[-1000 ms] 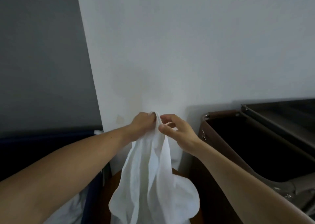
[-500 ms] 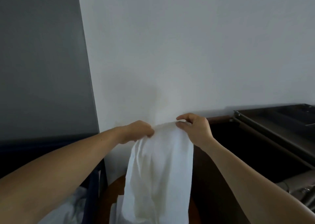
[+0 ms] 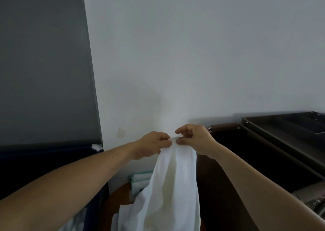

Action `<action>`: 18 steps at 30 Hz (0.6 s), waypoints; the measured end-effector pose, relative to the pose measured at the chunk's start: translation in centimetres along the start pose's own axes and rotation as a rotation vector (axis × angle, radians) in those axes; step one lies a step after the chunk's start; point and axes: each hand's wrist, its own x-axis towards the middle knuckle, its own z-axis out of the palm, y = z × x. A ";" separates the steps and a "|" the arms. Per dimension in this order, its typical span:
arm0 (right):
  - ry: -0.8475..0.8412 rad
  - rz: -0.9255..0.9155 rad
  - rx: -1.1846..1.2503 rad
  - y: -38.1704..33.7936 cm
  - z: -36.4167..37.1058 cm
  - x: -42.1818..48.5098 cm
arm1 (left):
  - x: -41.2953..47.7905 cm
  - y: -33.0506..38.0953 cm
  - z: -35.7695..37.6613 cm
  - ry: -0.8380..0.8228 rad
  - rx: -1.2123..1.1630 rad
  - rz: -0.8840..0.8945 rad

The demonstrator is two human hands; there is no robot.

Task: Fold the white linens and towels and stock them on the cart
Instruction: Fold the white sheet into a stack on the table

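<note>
Currently: one white linen [image 3: 175,186] in hand, held up in front of white wall [image 3: 193,55], hanging down past bottom of view. One stack of folded white linens [image 3: 140,179] low against wall behind it, right part hidden by hanging cloth; layer count not readable. One dark brown cart [image 3: 225,125] on right, just beside hanging linen, with one dark compartment tray [image 3: 263,130] on top. One dark blue bin [image 3: 44,157] on left, partly covered by left forearm, bit of white fabric [image 3: 95,146] at its corner. Grey panel [image 3: 44,63] upper left.

Two hands, nearly touching at linen's top edge. Left hand [image 3: 153,145]: fingers [image 3: 165,139] curled, pinching top edge. Right hand [image 3: 195,139]: thumb and fingers pinching same edge right alongside, forefinger arched above.
</note>
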 end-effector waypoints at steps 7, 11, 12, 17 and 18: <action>0.112 0.100 0.102 2.0 -0.2 0.3 | -0.4 -0.3 -0.5 0.072 -0.317 -0.073; 0.062 0.045 0.240 1.5 1.1 0.4 | -0.6 -0.2 -0.2 0.087 -0.241 -0.071; 0.051 0.038 0.271 1.4 1.2 0.4 | -0.7 -0.3 -0.3 0.102 -0.245 -0.070; -0.137 -0.003 0.281 0.0 1.1 0.2 | -1.3 0.0 -1.1 0.223 -0.273 -0.026; -0.137 -0.009 0.264 -0.3 1.1 0.4 | -1.4 0.2 -1.0 0.219 -0.276 -0.012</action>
